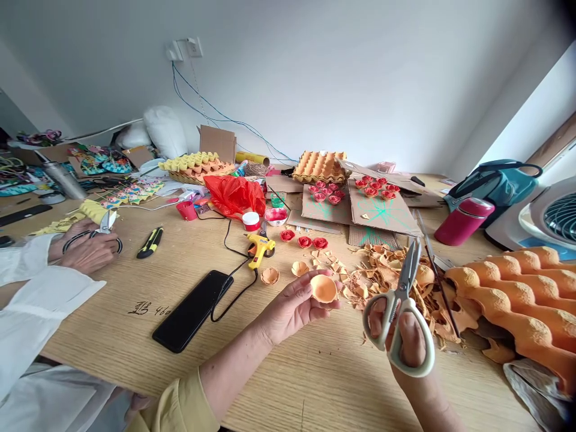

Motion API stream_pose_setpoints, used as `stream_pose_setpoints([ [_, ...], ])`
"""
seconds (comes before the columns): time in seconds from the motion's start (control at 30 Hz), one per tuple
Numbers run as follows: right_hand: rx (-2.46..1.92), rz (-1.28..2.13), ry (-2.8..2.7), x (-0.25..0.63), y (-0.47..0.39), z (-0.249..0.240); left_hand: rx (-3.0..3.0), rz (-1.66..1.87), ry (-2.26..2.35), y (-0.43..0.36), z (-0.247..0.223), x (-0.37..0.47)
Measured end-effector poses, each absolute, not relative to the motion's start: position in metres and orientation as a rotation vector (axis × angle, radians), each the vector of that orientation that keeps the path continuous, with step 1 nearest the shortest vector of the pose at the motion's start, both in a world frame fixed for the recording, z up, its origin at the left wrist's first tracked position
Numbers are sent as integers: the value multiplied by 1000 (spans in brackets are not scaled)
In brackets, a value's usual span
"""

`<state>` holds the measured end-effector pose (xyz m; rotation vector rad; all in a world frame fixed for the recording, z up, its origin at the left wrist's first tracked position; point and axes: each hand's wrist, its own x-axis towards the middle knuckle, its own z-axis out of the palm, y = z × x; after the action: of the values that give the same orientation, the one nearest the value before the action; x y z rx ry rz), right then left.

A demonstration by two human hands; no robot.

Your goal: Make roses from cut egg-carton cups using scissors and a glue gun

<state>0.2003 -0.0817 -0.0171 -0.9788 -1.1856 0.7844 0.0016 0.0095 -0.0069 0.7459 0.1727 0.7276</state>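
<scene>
Both forearms (236,359) extend forward, the left hand (291,307) curled in a pinch, the right hand (411,342) gripping.

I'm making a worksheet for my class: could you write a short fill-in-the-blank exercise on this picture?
1. The wearer's right hand holds a pair of ____.
2. An orange cup is held in the wearer's ____ hand.
3. The glue gun is mostly ____.
4. Right of the glue gun, ____ red flowers sit in a row.

Missing words: scissors; left; yellow; three.

Left hand (290,309) holding orange cup (324,289) (petal-edged), right hand (411,341) gripping scissors (402,292), red flowers (305,242) beyond
</scene>
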Motion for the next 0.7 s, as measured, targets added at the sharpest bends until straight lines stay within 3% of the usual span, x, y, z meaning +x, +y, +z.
stream_pose_setpoints([
  [0.2,-1141,819,-1110,215,-81,-16,995,937,380,16,4,-14],
  [0.37,-1681,998,-1465,223,-101,-4,1358,901,604,12,-5,-47],
  [0.53,-2174,651,-1947,211,-123,-7,1660,866,810,-7,-26,-66],
  [0.7,-2448,396,-1992,215,-120,-6,1999,816,933,-16,-32,-67],
])
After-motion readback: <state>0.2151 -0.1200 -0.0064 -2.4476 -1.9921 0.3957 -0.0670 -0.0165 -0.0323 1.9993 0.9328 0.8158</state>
